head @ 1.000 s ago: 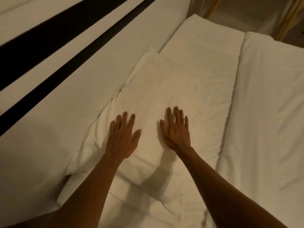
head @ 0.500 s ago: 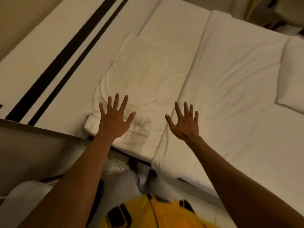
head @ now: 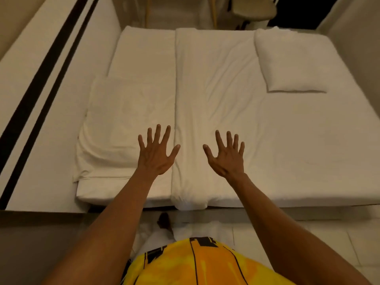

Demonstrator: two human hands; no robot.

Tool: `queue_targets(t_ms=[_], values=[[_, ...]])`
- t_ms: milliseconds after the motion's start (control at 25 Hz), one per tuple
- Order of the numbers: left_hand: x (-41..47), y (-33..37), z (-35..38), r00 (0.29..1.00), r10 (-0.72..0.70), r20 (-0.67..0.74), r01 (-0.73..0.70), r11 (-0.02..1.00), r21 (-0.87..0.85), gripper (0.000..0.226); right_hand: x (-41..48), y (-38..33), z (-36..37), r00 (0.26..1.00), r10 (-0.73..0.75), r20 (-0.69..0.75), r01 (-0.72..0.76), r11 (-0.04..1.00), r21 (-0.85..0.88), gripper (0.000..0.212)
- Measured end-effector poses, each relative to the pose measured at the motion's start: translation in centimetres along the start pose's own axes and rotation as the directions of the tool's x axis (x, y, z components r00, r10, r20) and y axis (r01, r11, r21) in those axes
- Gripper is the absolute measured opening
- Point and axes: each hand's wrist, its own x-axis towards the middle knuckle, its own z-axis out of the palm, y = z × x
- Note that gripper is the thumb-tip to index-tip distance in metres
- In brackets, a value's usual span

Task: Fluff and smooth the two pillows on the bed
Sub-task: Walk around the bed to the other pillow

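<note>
A flat white pillow (head: 121,122) lies at the left of the bed, beside the headboard. A second, plumper white pillow (head: 287,64) rests at the far right of the bed. My left hand (head: 157,153) hovers with fingers spread over the first pillow's right edge, holding nothing. My right hand (head: 226,155) is also spread and empty, above the folded white duvet (head: 205,99) in the middle of the bed. Whether either hand touches the bedding I cannot tell.
A white headboard (head: 47,85) with two black stripes runs along the left. The bed's near edge (head: 267,199) faces me, with pale floor tiles (head: 308,243) below. A chair (head: 253,9) and yellow poles stand beyond the far side.
Both hands have lifted off the left pillow and drawn back and to the right. My view has pulled away, so the whole bed and the second pillow now show.
</note>
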Motion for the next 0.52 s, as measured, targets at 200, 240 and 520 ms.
queue_targets(t_ms=[200, 240, 520], values=[[-3.6, 10.7, 3.1, 1.000, 0.015, -0.016, -0.015, 1.000, 0.000, 0.076, -5.5, 9.5, -1.0, 0.995, 0.082, -0.064, -0.075, 0.991, 0.109, 0.079], [-4.7, 13.6, 4.3, 1.000, 0.014, -0.006, -0.014, 1.000, 0.011, 0.076, -6.9, 12.3, -1.1, 0.993, 0.097, -0.067, -0.089, 0.990, 0.106, 0.078], [-9.4, 33.3, 9.9, 0.990, 0.098, 0.100, -0.099, 0.995, 0.006, 0.080, -15.5, 34.5, -7.5, 0.951, 0.283, -0.122, -0.276, 0.958, 0.072, 0.079]])
